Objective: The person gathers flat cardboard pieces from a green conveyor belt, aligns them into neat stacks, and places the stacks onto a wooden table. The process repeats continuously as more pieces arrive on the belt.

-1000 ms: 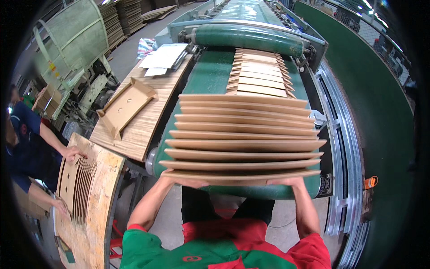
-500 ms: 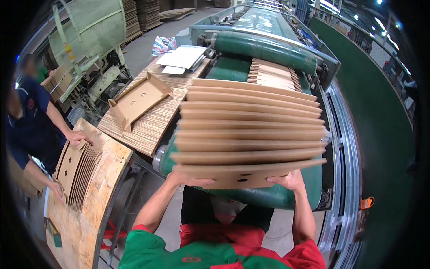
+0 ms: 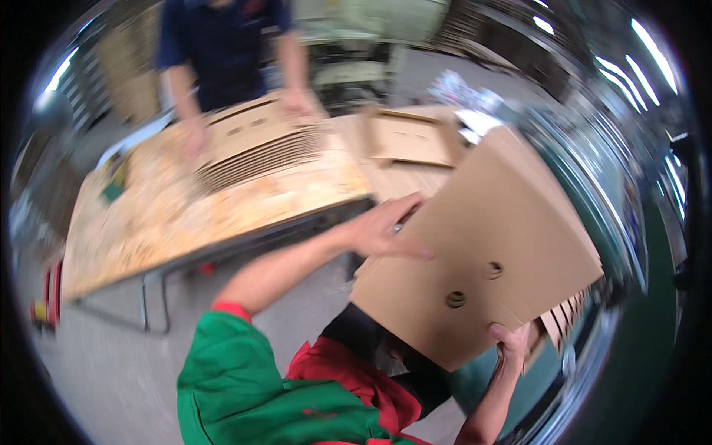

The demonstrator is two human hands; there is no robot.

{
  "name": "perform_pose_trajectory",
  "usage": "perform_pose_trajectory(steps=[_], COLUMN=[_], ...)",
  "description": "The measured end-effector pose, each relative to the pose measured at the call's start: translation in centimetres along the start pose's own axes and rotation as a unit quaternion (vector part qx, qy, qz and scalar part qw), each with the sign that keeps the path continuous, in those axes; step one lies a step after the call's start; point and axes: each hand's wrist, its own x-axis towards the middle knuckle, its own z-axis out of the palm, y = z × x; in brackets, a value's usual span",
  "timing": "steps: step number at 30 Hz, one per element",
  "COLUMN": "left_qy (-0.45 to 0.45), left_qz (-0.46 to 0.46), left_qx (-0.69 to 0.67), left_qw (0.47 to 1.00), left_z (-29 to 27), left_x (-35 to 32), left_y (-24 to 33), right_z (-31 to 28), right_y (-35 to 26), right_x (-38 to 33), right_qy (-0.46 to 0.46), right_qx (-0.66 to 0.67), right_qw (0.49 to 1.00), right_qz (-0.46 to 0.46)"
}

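A stack of brown folded cardboard pieces [image 3: 434,252] is tilted in front of me, its face turned up with two small round holes. My left hand [image 3: 382,226] grips its left edge, thumb on the face; some fingers are hidden behind. At the lower right edge, my right hand [image 3: 512,341] is closed on the stack, thumb on top. Under and beyond its right side, more folded cardboard pieces [image 3: 567,319] show their edges on the green conveyor belt [image 3: 475,378].
Across a wooden worktable [image 3: 297,196], a co-worker in dark blue [image 3: 222,44] has both hands on another cardboard stack [image 3: 259,152]. An open cardboard tray [image 3: 411,141] lies beside it on a striped board. Metal conveyor rails [image 3: 586,378] run along my right.
My view has swung left, toward the co-worker's table. The fanned cardboard stack in my hands has tilted and lifted, its holed face now turned toward me.
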Motion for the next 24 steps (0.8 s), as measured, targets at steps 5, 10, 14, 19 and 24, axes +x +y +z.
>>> perform_pose_trajectory(steps=[5, 10, 14, 19, 24], left_qy=[-0.006, 0.067, 0.135, 0.135, 0.113], left_qz=[-0.274, -0.417, -0.242, -0.242, -0.269], left_qx=[0.223, 0.585, 0.767, 0.693, 0.673], left_qw=[0.936, 0.692, 0.579, 0.665, 0.68], left_z=[-20.7, -32.0, -32.9, -37.1, -39.6], left_x=[-1.4, -0.2, -1.0, -5.2, -6.6], left_y=[9.5, 20.9, 15.4, 6.8, 4.0], right_z=[18.0, 41.5, 54.6, 61.1, 61.8], right_y=[1.3, 0.2, -2.2, -3.4, -2.7], right_x=[9.9, 16.3, 17.7, 19.0, 19.6], right_qy=[-0.064, -0.159, -0.032, 0.057, 0.068], right_qx=[0.167, 0.42, 0.37, 0.345, 0.261], right_qw=[0.983, 0.89, 0.927, 0.93, 0.946], right_qz=[-0.036, -0.074, 0.046, 0.116, 0.177])
